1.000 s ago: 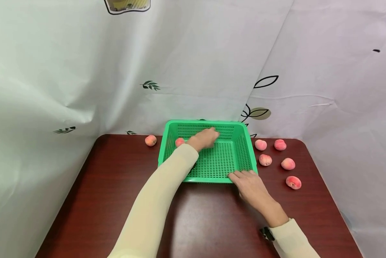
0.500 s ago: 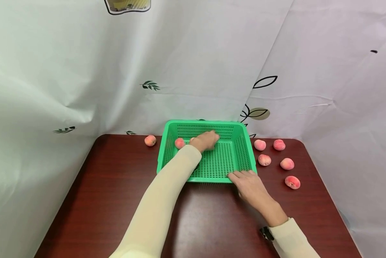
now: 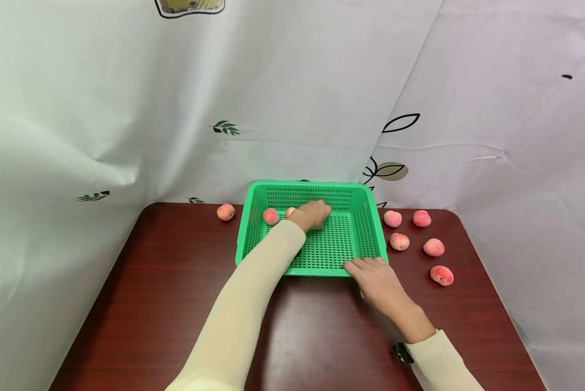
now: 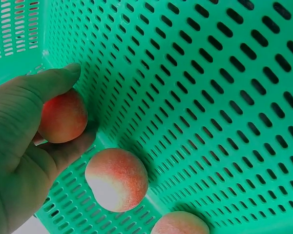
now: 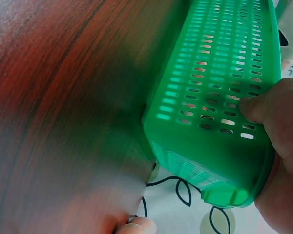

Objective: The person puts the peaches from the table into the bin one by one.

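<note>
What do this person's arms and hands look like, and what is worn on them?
The left sleeve and right sleeve are plain cream, reaching the wrists. The left hand and right hand are gloveless. A small black device shows at the right cuff, its details unclear.

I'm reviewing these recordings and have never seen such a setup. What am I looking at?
There is no machine here: a person works with two bare hands. The wide picture comes from a camera worn on the head; the two close ones come from a camera on each wrist. On the dark red table stands a green basket, with one peach to its left and five peaches to its right. Inside the basket, the left hand holds a reddish peach in its grip, best seen in the left wrist picture, beside two other peaches. The right hand has its grip on the basket's near rim, close to the right corner.
</note>
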The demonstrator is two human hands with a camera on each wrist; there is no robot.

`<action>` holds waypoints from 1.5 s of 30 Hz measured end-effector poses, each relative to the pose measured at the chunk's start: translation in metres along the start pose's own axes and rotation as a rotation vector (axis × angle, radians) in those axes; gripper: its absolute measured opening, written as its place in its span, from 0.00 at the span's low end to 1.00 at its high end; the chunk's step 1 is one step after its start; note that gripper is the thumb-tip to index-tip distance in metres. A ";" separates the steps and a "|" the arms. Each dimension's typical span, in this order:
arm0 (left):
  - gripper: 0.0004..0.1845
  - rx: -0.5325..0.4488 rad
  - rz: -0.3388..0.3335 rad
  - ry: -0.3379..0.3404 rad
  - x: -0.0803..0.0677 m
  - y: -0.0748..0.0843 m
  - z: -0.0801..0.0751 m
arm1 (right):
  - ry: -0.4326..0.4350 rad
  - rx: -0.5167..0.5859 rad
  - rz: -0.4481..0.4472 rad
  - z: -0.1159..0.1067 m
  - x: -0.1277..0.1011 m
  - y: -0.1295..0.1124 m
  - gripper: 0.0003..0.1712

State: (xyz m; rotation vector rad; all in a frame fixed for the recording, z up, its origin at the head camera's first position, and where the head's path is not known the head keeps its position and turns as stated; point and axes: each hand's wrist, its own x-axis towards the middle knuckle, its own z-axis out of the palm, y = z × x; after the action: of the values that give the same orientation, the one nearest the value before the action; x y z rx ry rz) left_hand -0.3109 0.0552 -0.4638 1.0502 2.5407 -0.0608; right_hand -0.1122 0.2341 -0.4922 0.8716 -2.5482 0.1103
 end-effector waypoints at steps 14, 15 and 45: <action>0.07 0.061 -0.006 -0.020 0.000 0.003 0.003 | 0.001 0.005 -0.003 0.001 0.000 -0.002 0.13; 0.07 0.060 -0.007 -0.021 0.000 0.003 0.003 | 0.001 0.004 -0.001 0.001 0.000 -0.002 0.13; 0.31 0.117 -0.029 0.046 0.005 0.008 0.003 | 0.001 0.000 0.000 0.000 0.000 -0.001 0.13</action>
State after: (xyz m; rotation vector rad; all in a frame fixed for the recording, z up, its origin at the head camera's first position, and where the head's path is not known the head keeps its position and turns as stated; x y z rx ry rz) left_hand -0.3073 0.0636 -0.4675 1.0691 2.6214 -0.1974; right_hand -0.1122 0.2335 -0.4924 0.8713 -2.5474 0.1112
